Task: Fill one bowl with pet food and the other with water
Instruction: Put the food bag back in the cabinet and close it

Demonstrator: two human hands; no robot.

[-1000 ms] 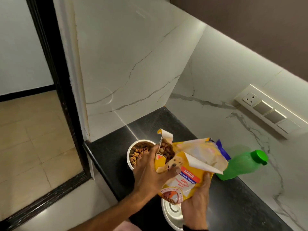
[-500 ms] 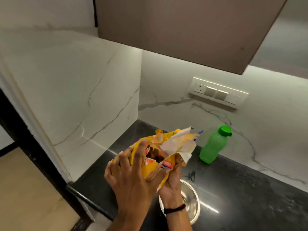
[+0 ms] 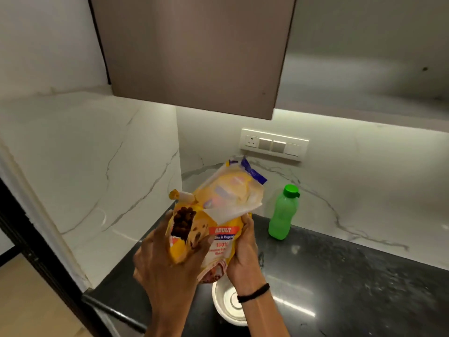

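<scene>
While we hold the yellow pet food bag (image 3: 220, 242) over the steel bowl (image 3: 227, 306) on the black counter (image 3: 352, 276), left hand (image 3: 167, 271) and right hand (image 3: 244, 251) both curled round its sides, its front reads "ADULT" and "100%" (smaller print blurred), green bottle (image 3: 283, 212) standing nearby.

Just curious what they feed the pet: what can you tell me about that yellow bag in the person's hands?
The yellow bag is a soft, glossy pouch printed with a dog's face, a red ADULT band and a blue far edge. Its torn corner gapes, showing brown kibble; the upper part is crumpled and pale. It hangs tilted above the dark counter, gripped by the left hand near the opening and the right hand on the other side.
</scene>
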